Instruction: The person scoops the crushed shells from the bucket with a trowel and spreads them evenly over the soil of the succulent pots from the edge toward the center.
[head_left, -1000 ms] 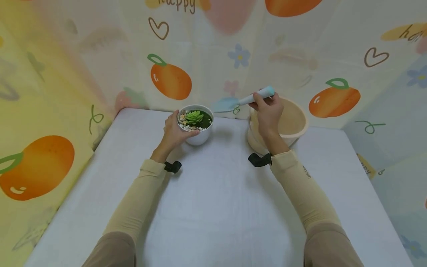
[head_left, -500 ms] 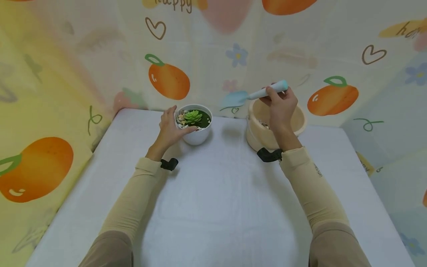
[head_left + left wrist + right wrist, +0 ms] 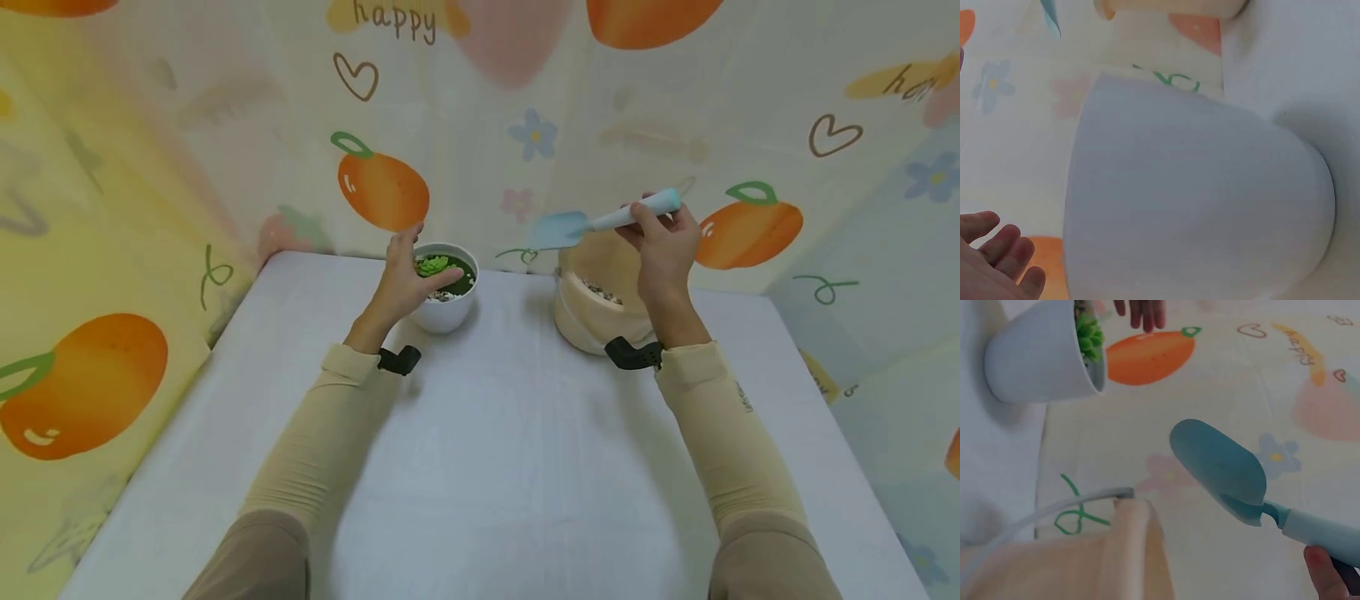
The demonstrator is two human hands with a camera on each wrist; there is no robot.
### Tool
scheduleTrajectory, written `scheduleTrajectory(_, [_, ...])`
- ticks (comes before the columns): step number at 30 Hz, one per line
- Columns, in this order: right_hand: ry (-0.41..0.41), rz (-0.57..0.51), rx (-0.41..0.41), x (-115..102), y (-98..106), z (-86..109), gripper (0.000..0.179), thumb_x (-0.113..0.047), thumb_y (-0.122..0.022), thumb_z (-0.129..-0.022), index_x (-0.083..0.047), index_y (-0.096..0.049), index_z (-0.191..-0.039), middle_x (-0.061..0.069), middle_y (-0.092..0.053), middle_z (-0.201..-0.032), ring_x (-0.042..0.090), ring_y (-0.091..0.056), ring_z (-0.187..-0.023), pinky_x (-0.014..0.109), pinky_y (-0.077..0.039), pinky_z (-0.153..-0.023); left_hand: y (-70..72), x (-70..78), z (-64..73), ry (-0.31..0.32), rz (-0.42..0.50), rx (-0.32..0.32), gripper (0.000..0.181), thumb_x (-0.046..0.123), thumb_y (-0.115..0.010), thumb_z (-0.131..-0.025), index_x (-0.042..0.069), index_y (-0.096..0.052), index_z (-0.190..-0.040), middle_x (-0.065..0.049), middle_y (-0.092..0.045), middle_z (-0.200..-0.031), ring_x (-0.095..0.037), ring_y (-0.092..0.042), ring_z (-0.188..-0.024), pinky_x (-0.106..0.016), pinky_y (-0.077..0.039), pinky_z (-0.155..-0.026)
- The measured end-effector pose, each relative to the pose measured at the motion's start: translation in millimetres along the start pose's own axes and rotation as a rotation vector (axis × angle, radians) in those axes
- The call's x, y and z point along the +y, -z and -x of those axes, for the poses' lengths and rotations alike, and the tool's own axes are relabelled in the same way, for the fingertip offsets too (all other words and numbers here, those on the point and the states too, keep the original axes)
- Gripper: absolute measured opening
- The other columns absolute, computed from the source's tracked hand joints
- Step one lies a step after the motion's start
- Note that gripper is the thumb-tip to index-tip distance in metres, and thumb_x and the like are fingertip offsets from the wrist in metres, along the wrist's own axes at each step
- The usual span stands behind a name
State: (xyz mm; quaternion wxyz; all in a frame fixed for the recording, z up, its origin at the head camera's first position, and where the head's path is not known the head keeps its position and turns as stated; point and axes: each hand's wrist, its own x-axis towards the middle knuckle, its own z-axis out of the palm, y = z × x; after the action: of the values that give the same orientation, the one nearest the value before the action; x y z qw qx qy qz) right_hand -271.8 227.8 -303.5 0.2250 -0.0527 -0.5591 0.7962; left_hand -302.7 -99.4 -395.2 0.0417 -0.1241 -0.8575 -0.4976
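A small white pot [image 3: 444, 317] stands at the back of the table, holding a green succulent [image 3: 431, 266], dark green filling and pale pebbles. My left hand [image 3: 396, 287] is raised at the pot's left rim, thumb and fingers spread; in the left wrist view its fingers [image 3: 1015, 253] are apart from the pot's wall [image 3: 1197, 187]. With my right hand [image 3: 667, 258] I grip the pale handle of a light blue garden trowel [image 3: 1222, 465]. Its blade points left, in the air above the left rim of a cream bucket-like container [image 3: 588, 312]. Small stones [image 3: 602, 292] lie inside that container.
A white cloth covers the table [image 3: 487, 467]. Behind it hangs a printed curtain [image 3: 480, 150] with oranges, hearts and flowers. A grey bail handle [image 3: 1054, 509] arches out from the cream container.
My right hand has carried the trowel to the right, from beside the white pot to over the cream container. My left hand has let go of the pot and lifted.
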Motion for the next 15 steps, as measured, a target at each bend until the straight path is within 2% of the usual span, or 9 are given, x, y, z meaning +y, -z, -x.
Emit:
scheduleTrajectory(3, [-0.004,0.006,0.0,-5,6,-2.3,0.011,-0.005,-0.07,-0.087,-0.004,-0.064,-0.097,0.009,-0.068,-0.087,0.019,-0.071,-0.077,0.027,-0.059,-0.074,-7.2,7.6,-1.8,-0.017,-0.016,-0.034,0.101,0.048,-0.077,-0.078,0.013,-0.02,-0.155,-0.01,-0.019,-0.159,-0.029,-0.021,-0.145,-0.057,-0.025,-0.116])
scheduleTrajectory(9, [-0.001,-0.02,0.002,-13,16,-6.3,0.012,-0.004,-0.071,-0.086,-0.001,-0.065,-0.096,0.01,-0.067,-0.086,0.02,-0.071,-0.079,0.028,-0.059,-0.073,-22.8,19.0,-4.6,-0.132,-0.057,-0.1,0.098,0.047,-0.075,-0.081,0.012,-0.022,-0.155,-0.01,-0.022,-0.16,-0.029,-0.023,-0.147,-0.055,-0.024,-0.118])
scheduleTrajectory(15, [0.019,-0.011,0.036,-18,28,-11.2,0.009,-0.001,-0.067,-0.087,-0.001,-0.065,-0.096,0.009,-0.067,-0.088,0.021,-0.071,-0.083,0.028,-0.059,-0.072,-40.7,27.1,-6.6,-0.141,-0.023,-0.128,0.093,0.046,-0.073,-0.083,0.011,-0.024,-0.154,-0.009,-0.027,-0.159,-0.027,-0.029,-0.145,-0.05,-0.027,-0.118])
